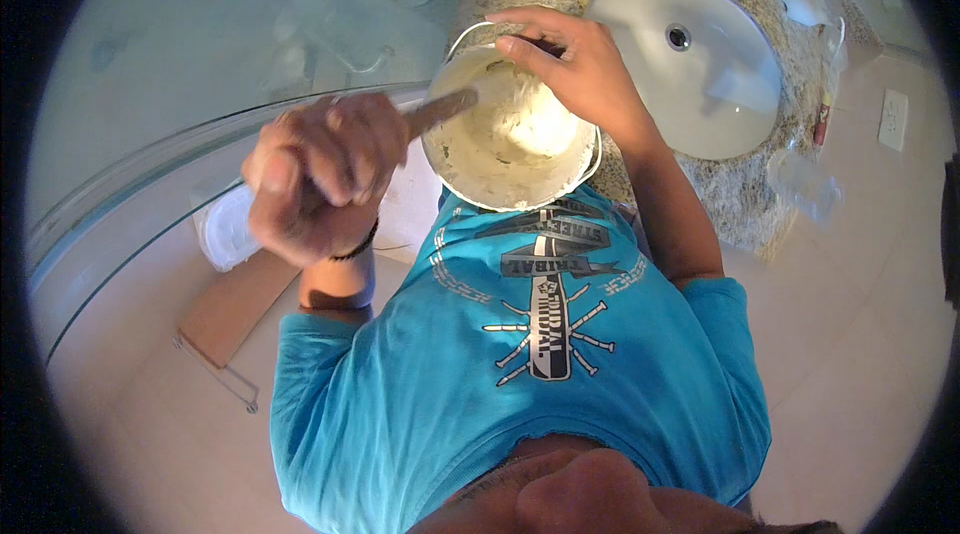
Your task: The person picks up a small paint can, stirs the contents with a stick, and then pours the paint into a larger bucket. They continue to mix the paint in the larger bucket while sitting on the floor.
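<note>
A white bucket with a thin wire handle stands in front of my blue shirt. Pale, pasty residue coats its inner wall, and light falls brightly inside. My left hand, blurred by motion, is closed around a brown stick-like tool. The tool's tip reaches over the bucket's left rim; its exact kind is unclear. My right hand grips the far right part of the bucket, fingers bent over the rim. Something dark shows between its thumb and fingers, too shaded to name.
An oval white sink is set in a speckled granite counter at the right. Glass panels fill the left side, above a metal track. A clear plastic container is at the counter's edge. A brown board lies low left.
</note>
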Demonstrator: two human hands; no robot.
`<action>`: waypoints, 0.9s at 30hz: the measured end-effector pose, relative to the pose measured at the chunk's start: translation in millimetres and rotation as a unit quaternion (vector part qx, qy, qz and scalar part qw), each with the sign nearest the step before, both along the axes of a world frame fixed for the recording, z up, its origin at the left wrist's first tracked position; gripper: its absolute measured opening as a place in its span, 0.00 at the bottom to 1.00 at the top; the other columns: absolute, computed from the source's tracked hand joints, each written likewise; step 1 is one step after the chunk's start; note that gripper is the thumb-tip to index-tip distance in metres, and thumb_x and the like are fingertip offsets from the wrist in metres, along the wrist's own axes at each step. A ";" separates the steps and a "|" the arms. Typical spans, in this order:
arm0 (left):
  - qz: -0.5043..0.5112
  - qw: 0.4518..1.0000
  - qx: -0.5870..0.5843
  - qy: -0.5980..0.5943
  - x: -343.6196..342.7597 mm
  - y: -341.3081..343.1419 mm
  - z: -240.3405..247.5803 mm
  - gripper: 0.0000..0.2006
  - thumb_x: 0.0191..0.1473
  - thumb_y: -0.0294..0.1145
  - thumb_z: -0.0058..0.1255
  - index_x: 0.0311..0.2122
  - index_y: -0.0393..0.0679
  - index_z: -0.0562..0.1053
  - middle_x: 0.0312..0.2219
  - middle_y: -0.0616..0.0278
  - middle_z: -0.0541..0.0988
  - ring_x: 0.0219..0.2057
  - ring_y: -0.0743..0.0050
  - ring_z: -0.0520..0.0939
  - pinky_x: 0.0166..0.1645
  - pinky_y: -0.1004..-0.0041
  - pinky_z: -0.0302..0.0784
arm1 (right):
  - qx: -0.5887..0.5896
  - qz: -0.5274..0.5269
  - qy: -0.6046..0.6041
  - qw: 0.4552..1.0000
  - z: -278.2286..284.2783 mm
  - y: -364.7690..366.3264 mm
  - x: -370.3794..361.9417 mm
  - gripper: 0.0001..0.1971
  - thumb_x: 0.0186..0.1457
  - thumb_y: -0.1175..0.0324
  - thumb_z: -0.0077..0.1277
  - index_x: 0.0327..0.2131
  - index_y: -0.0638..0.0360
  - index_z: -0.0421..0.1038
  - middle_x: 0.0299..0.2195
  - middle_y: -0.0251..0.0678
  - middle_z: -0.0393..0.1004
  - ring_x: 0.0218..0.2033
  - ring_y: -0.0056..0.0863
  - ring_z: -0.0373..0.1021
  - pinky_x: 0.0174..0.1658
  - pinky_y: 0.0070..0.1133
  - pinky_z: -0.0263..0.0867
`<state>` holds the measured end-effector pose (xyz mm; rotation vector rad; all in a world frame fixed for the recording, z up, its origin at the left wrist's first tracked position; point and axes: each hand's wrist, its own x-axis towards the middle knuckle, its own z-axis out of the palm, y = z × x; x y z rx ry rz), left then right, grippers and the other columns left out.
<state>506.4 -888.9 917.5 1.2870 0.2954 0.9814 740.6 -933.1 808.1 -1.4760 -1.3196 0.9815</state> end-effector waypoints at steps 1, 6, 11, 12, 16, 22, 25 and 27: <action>-0.007 1.000 -0.018 0.018 -4.7 -6.3 8.9 0.21 0.63 0.48 0.40 0.20 0.51 0.63 0.11 0.67 0.66 0.13 0.69 0.64 0.23 0.66 0.61 | -0.001 -0.006 -0.007 1.000 -0.3 -0.3 -0.3 0.17 0.61 0.59 0.62 0.52 0.50 0.81 0.25 0.31 0.79 0.29 0.18 0.73 0.39 0.22 0.70; 0.023 0.983 0.148 0.106 5.5 -48.9 -3.6 0.24 0.66 0.47 0.45 0.19 0.46 0.66 0.12 0.62 0.69 0.13 0.64 0.70 0.24 0.62 0.68 | -0.008 -0.031 -0.031 0.999 -2.7 0.3 -7.5 0.17 0.60 0.58 0.63 0.51 0.47 0.82 0.26 0.33 0.80 0.28 0.23 0.74 0.39 0.24 0.71; 0.125 0.962 0.195 0.144 21.3 -45.3 -43.9 0.25 0.67 0.47 0.41 0.19 0.43 0.65 0.12 0.62 0.68 0.14 0.64 0.68 0.24 0.62 0.66 | -0.006 -0.054 -0.029 0.998 -4.5 -3.2 -12.0 0.17 0.60 0.58 0.62 0.52 0.47 0.81 0.27 0.34 0.81 0.28 0.23 0.75 0.38 0.24 0.71; 0.145 0.968 0.155 0.135 26.2 -42.9 -52.1 0.25 0.67 0.47 0.40 0.19 0.44 0.65 0.12 0.62 0.67 0.13 0.64 0.67 0.24 0.62 0.65 | -0.005 -0.058 -0.028 0.998 -4.3 -4.1 -12.3 0.17 0.61 0.58 0.62 0.52 0.47 0.81 0.27 0.34 0.80 0.28 0.24 0.75 0.38 0.24 0.71; 0.245 0.963 -0.079 0.072 18.7 -20.2 -65.2 0.23 0.66 0.46 0.37 0.20 0.46 0.61 0.10 0.63 0.62 0.14 0.68 0.61 0.26 0.64 0.61 | -0.005 -0.050 -0.042 0.998 -3.6 -3.0 -12.8 0.17 0.61 0.57 0.61 0.52 0.46 0.81 0.28 0.35 0.81 0.29 0.25 0.76 0.39 0.25 0.72; 0.155 0.985 -0.059 0.047 -5.5 -44.1 -50.6 0.24 0.69 0.41 0.39 0.19 0.41 0.62 0.11 0.58 0.65 0.13 0.68 0.63 0.23 0.64 0.61 | -0.020 -0.049 -0.034 0.998 -3.2 -1.7 -12.4 0.17 0.61 0.56 0.61 0.52 0.46 0.81 0.31 0.39 0.83 0.32 0.28 0.79 0.43 0.26 0.73; 0.108 0.993 0.000 0.056 -7.5 -56.7 -28.9 0.25 0.69 0.43 0.40 0.19 0.42 0.63 0.12 0.58 0.67 0.14 0.67 0.65 0.24 0.64 0.63 | -0.015 -0.049 -0.045 0.998 -2.0 -3.0 -11.6 0.17 0.61 0.57 0.61 0.52 0.46 0.81 0.30 0.39 0.83 0.31 0.29 0.78 0.43 0.26 0.73; 0.069 0.997 0.032 0.029 -6.6 -57.8 -14.3 0.25 0.70 0.43 0.40 0.19 0.42 0.63 0.12 0.60 0.68 0.14 0.66 0.66 0.25 0.64 0.64 | -0.013 -0.052 -0.036 0.998 -0.8 -3.9 -11.6 0.16 0.61 0.58 0.62 0.52 0.46 0.81 0.29 0.38 0.83 0.30 0.29 0.78 0.43 0.27 0.73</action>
